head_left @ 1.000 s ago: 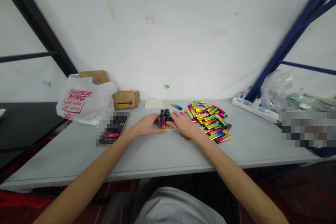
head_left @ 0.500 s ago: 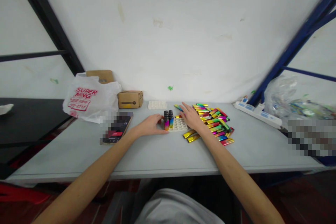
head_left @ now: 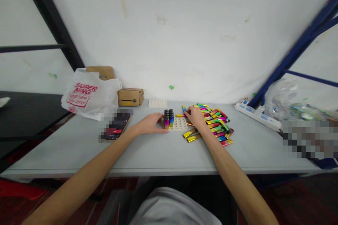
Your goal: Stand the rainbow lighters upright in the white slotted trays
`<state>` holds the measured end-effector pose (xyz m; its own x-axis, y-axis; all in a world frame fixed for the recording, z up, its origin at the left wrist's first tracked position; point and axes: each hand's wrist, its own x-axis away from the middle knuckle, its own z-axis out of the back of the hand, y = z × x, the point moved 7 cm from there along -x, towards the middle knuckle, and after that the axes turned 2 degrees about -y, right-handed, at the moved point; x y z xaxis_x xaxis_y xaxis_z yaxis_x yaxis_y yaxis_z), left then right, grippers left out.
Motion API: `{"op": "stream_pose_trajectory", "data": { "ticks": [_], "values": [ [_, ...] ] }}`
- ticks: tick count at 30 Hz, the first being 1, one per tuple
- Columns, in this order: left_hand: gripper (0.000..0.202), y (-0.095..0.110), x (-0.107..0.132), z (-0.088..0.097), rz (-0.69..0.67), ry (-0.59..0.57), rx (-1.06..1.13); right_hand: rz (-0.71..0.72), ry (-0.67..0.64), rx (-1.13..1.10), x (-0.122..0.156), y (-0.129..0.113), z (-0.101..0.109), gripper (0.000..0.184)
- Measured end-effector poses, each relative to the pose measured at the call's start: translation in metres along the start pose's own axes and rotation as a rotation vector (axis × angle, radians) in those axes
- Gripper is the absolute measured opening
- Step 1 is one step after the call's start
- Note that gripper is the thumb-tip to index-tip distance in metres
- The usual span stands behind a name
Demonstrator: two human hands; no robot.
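Along the left side of the pitted tray, black-topped lighters stand upright in rows; the left hand curves beside them, its thumb and fingers spread, contact uncertain. Just beyond the tray's far right corner, the fingers of the right hand pinch a single multicoloured lighter. Right of the tray, a loose pile of metallic lighters lies on the desk; behind the tray, toward its left, rests a second tray.
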<state>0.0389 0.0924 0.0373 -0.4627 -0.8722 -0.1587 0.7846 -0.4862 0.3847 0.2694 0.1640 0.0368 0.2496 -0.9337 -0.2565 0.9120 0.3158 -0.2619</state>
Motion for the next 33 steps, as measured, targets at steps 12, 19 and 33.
{"op": "stream_pose_trajectory", "data": {
  "ticks": [12, 19, 33],
  "values": [
    [0.071, -0.002, -0.001, -0.001, -0.001, -0.008, 0.004, -0.166, 0.052, 0.061, -0.007, -0.004, 0.004, 0.055],
    [0.070, -0.003, 0.000, -0.004, -0.009, -0.020, -0.023, -0.157, -0.115, 0.063, -0.027, -0.006, -0.008, 0.034],
    [0.070, -0.001, 0.001, -0.002, -0.027, 0.000, -0.003, 0.025, 0.192, -0.804, -0.010, 0.014, 0.032, 0.055]
  ]
}}
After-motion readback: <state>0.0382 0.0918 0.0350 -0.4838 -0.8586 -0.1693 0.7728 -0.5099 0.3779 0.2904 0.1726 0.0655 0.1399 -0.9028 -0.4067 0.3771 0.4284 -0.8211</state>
